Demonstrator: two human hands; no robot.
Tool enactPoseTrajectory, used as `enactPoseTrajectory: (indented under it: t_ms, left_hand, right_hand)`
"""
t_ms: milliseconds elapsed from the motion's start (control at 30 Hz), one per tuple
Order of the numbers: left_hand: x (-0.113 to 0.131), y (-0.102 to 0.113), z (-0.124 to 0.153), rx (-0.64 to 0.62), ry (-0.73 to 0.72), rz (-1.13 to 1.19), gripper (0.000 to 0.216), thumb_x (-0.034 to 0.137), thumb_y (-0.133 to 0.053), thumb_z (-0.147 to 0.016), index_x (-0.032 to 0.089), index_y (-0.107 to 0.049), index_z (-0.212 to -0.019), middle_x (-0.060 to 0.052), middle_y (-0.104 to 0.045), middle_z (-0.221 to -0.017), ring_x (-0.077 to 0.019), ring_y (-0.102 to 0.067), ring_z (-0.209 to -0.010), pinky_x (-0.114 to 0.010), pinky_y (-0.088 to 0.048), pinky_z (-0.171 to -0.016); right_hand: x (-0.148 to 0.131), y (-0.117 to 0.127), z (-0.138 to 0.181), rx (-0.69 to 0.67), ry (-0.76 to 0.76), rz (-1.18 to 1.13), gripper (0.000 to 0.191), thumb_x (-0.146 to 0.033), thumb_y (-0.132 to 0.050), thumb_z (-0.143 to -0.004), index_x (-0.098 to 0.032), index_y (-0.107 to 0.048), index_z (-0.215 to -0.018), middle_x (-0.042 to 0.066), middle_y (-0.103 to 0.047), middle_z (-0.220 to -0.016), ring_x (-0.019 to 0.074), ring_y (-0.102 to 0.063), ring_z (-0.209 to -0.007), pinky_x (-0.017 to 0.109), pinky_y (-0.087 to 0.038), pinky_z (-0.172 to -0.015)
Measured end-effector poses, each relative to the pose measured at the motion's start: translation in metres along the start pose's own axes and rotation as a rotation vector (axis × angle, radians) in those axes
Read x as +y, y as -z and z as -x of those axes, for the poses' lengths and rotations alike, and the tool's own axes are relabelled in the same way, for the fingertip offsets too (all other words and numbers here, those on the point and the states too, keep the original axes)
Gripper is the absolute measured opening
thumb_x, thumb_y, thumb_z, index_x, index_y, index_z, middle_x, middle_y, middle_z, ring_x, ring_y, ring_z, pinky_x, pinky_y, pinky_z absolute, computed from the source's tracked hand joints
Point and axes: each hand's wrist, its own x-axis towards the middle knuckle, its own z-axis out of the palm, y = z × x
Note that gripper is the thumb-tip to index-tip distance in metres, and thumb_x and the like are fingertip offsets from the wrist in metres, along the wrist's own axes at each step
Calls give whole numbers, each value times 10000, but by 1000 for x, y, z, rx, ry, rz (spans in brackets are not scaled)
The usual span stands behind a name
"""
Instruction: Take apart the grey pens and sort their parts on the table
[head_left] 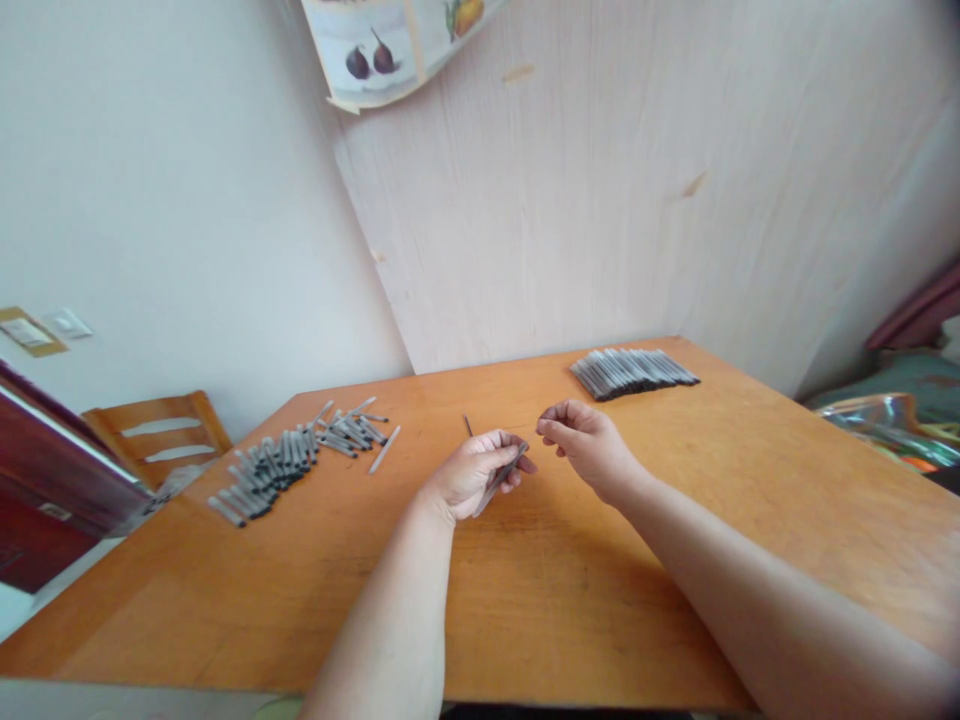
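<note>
My left hand (476,472) is over the middle of the wooden table, its fingers closed around a slim greyish pen (498,482) that slants from the fingertips down toward the palm's lower edge. Just to its right, my right hand (589,445) is raised with thumb and forefinger pinched together. Whatever may be between those fingertips is too small to make out. Beyond my left hand a thin dark stick (467,425) shows, its lower end hidden behind the hand.
Grey pens with black ends lie in a loose pile (277,465) at the left of the table (555,620). One pale pen (385,450) lies apart from them. A tidy row of similar pens (634,372) is at the back right. A wooden chair (161,430) stands beyond the left edge.
</note>
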Motion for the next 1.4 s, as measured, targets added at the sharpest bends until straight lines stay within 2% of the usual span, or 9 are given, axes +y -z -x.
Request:
enactPoseTrajectory:
  t_ms: [133, 233, 433, 567, 733, 833, 933, 1233, 1400]
  left_hand:
    - [1, -1, 0, -2, -8, -9, 260, 332, -664, -788, 146, -554, -934, -78, -676, -847, -79, -549, -592, -189, -354, -522]
    - [1, 0, 0, 5, -18, -15, 252, 323, -657, -793, 148, -551, -940, -72, -670, -841, -78, -548, -590, -189, -360, -524]
    - [5, 8, 1, 99, -88, 8, 242, 298, -646, -796, 155, -538, -958, -69, -660, -852, -85, -557, -594, -198, -389, -534]
    - [10, 16, 3, 168, -144, 32, 232, 276, -640, -797, 152, -538, -964, -75, -662, -863, -92, -569, -609, -203, -401, -540]
    - [14, 24, 5, 183, -194, 57, 238, 270, -644, -794, 154, -548, -978, -74, -670, -855, -98, -579, -627, -205, -405, -550]
    - [14, 26, 6, 199, -210, 63, 232, 268, -644, -793, 155, -549, -973, -75, -673, -854, -99, -580, -625, -206, -400, -545]
    - [15, 27, 6, 217, -216, 75, 230, 260, -643, -790, 155, -547, -972, -80, -674, -853, -104, -581, -622, -207, -394, -537]
    - [13, 24, 5, 204, -197, 93, 203, 252, -640, -794, 149, -567, -954, -81, -670, -849, -98, -574, -629, -207, -391, -560]
    - [13, 19, 6, 178, -158, 73, 190, 244, -636, -795, 132, -582, -938, -85, -664, -849, -92, -569, -633, -207, -397, -575]
  right_hand:
    - [2, -4, 3, -128, 15, 116, 175, -317, -554, -765, -168, -644, -784, 2, -616, -689, 122, -521, -634, 239, -389, -579]
    - [2, -3, 3, -163, 43, 133, 176, -285, -534, -757, -171, -663, -791, 15, -650, -753, 133, -550, -703, 245, -407, -641]
    - [10, 21, -14, 119, -39, 182, 208, -294, -527, -735, -171, -640, -858, 6, -595, -679, 122, -501, -588, 233, -363, -523]
    - [19, 46, -28, 202, -59, 505, 193, -281, -530, -724, -175, -658, -822, 24, -619, -669, 144, -531, -611, 245, -360, -538]
    - [21, 57, -30, -4, -56, 929, 120, -260, -574, -709, -179, -655, -745, 47, -664, -729, 166, -573, -691, 253, -348, -582]
    - [20, 53, -26, -119, -62, 1074, 168, -326, -574, -749, -182, -656, -776, 68, -677, -785, 178, -583, -726, 258, -336, -583]
    - [19, 48, -23, -162, -67, 1177, 218, -355, -522, -808, -184, -657, -810, 90, -683, -848, 195, -591, -774, 267, -329, -592]
    - [14, 39, -19, -297, -135, 1260, 169, -334, -564, -775, -201, -648, -835, 96, -675, -918, 218, -606, -847, 281, -358, -639]
    - [10, 37, -16, -279, -49, 1207, 154, -324, -577, -754, -189, -644, -786, 92, -681, -868, 211, -608, -801, 277, -363, -617]
